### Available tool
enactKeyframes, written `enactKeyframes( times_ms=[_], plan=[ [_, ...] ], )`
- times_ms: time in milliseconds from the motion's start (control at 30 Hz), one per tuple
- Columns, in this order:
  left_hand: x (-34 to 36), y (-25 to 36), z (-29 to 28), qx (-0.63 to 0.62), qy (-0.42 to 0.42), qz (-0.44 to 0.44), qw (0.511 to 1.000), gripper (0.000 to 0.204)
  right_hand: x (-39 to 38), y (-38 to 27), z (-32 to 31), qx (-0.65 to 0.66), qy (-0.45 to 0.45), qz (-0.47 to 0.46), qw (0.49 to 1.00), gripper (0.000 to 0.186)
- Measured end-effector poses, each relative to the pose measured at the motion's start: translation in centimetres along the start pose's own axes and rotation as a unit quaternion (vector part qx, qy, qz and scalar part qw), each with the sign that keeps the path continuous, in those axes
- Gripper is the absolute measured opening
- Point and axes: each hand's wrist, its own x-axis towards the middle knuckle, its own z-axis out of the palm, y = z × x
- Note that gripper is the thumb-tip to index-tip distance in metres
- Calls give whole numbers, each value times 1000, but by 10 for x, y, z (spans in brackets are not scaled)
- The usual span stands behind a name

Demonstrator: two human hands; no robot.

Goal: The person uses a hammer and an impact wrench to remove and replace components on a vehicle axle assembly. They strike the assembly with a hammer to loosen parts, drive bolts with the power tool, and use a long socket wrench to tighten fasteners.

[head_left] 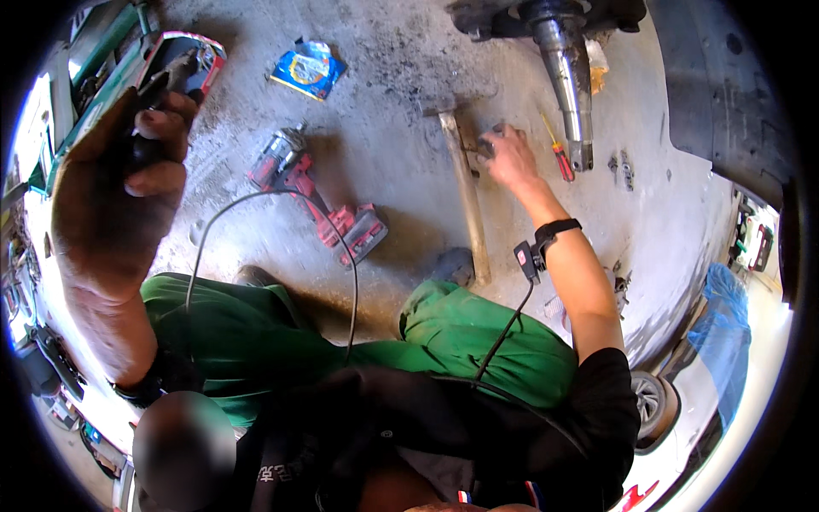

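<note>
My left hand (119, 192) is raised at the left, close to the camera, its palm blackened. Its fingers curl around something dark that I cannot make out. My right hand (512, 158) reaches down near the floor, just right of the hammer (465, 183). Its fingers are bent together, with a small dark piece at the tips too unclear to name. The hammer lies with its wooden handle toward me. A red and yellow screwdriver (561, 158) rests right of my right hand. Further left lies a red cordless impact wrench (320, 192).
A bare metal axle spindle (570, 85) juts in from the top, beside a dark panel (717, 77) at right. A blue packet (309, 70) lies on the stained floor. Behind my left hand is a red-rimmed tray (213, 68). A black cable (354, 282) loops across the view.
</note>
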Motion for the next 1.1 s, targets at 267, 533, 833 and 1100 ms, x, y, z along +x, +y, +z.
enactKeyframes(
  times_ms=[267, 533, 833, 1100],
  plan=[
    [-4, -3, 4, 7, 13, 20, 1000, 38, 9, -1, 22, -93, 18, -42, 995, 32],
    [4, -5, 2, 34, 21, 37, 999, 43, 25, 85, 70, 39, 210, 105, 971, 32],
    [7, -15, -1, 49, 52, 30, 997, 38, 10, 22, -16, -9, 76, 133, 988, 32],
    [48, -57, -14, 156, 233, -9, 960, 27, 37, 15, -31, 32, 109, 186, 976, 27]
  ],
)
